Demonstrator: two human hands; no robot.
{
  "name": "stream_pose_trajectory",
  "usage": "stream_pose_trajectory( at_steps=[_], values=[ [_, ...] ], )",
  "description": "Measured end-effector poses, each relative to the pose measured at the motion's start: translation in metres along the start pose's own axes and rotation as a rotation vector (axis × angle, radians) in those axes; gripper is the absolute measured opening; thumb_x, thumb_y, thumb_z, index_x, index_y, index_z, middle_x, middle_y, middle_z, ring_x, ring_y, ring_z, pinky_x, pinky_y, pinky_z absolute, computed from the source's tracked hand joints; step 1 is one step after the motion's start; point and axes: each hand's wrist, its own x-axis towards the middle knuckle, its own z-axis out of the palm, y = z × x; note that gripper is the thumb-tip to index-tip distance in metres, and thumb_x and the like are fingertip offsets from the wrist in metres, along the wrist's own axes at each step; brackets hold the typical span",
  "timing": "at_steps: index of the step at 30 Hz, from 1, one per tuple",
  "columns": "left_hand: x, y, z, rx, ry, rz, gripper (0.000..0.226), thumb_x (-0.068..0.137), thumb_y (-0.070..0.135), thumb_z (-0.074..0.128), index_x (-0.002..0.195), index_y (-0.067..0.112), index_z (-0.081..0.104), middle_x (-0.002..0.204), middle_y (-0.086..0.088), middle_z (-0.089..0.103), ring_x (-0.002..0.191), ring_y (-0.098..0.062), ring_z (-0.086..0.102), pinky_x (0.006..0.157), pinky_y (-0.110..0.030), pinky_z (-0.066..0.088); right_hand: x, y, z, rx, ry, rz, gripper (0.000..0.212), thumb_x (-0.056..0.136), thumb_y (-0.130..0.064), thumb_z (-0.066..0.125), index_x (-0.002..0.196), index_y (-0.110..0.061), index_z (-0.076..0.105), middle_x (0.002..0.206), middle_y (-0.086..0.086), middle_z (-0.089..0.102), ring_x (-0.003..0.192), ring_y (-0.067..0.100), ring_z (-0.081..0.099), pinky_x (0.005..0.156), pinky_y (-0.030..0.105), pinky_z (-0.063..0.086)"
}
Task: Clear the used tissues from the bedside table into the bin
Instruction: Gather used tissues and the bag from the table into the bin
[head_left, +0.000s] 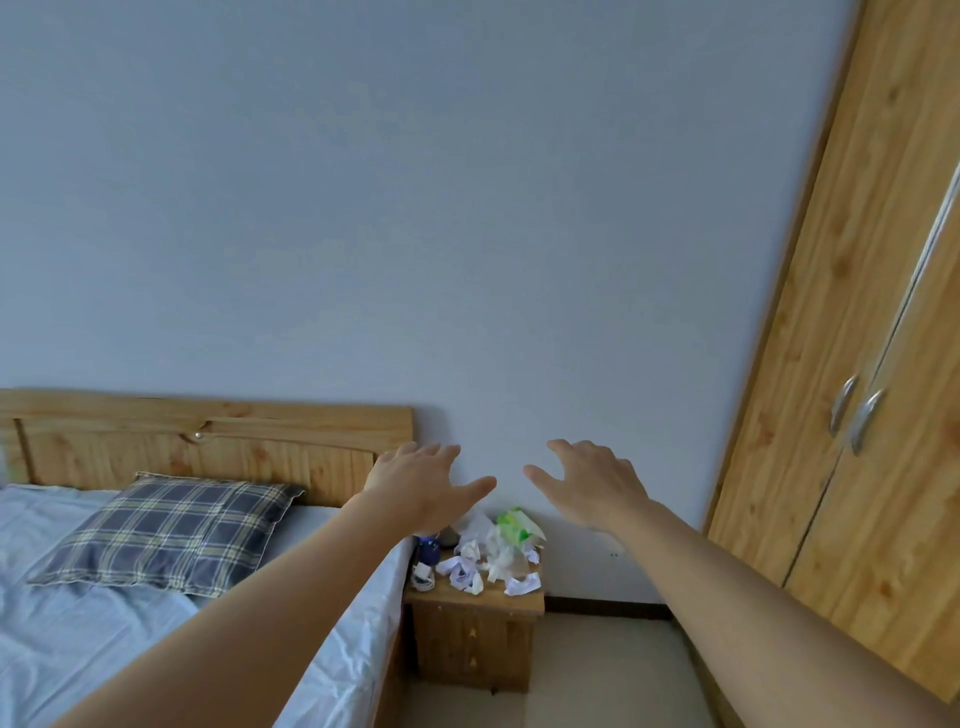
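Several crumpled white tissues (470, 566) lie scattered on top of a small wooden bedside table (475, 603) between the bed and the wall. A green and white tissue pack (514, 525) stands at the back of the tabletop. My left hand (423, 483) and my right hand (592, 486) are stretched out in front of me, held in the air well short of the table, fingers spread and holding nothing. My left hand hides the back left corner of the tabletop. No bin is in view.
A bed (104, 623) with a plaid pillow (171, 530) and wooden headboard (208, 447) stands left of the table. A tall wooden wardrobe (857, 389) fills the right side. A dark blue object (430, 550) sits at the table's left edge. Tiled floor (597, 670) lies between table and wardrobe.
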Motion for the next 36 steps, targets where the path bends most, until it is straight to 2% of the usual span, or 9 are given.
stream_pose_trajectory(
  at_steps=[12, 20, 36],
  values=[
    [0.071, -0.026, 0.036, -0.025, -0.065, -0.032, 0.091, 0.085, 0.084, 0.023, 0.156, 0.028, 0.025, 0.161, 0.002, 0.031, 0.148, -0.025, 0.024, 0.118, -0.051, 0.023, 0.075, 0.006, 0.036, 0.027, -0.039, -0.02, 0.077, 0.094, -0.075, 0.023, 0.153, -0.028, 0.035, 0.154, 0.008, 0.045, 0.14, 0.031, 0.04, 0.11, 0.051, 0.033],
    [0.159, -0.055, 0.043, -0.032, -0.087, -0.012, 0.094, 0.082, 0.087, 0.022, 0.155, 0.028, 0.025, 0.159, 0.001, 0.035, 0.146, -0.027, 0.028, 0.117, -0.049, 0.027, 0.15, 0.003, 0.048, 0.025, -0.045, 0.01, 0.077, 0.094, -0.076, 0.022, 0.153, -0.028, 0.035, 0.154, 0.007, 0.044, 0.141, 0.031, 0.039, 0.111, 0.05, 0.031],
    [0.301, -0.107, 0.059, -0.02, -0.078, 0.054, 0.093, 0.081, 0.087, 0.021, 0.155, 0.031, 0.026, 0.16, 0.002, 0.033, 0.147, -0.024, 0.027, 0.117, -0.047, 0.021, 0.289, -0.015, 0.073, 0.061, 0.089, 0.069, 0.071, 0.096, -0.071, 0.027, 0.154, -0.03, 0.03, 0.154, 0.007, 0.044, 0.139, 0.031, 0.042, 0.109, 0.048, 0.032]
  ],
)
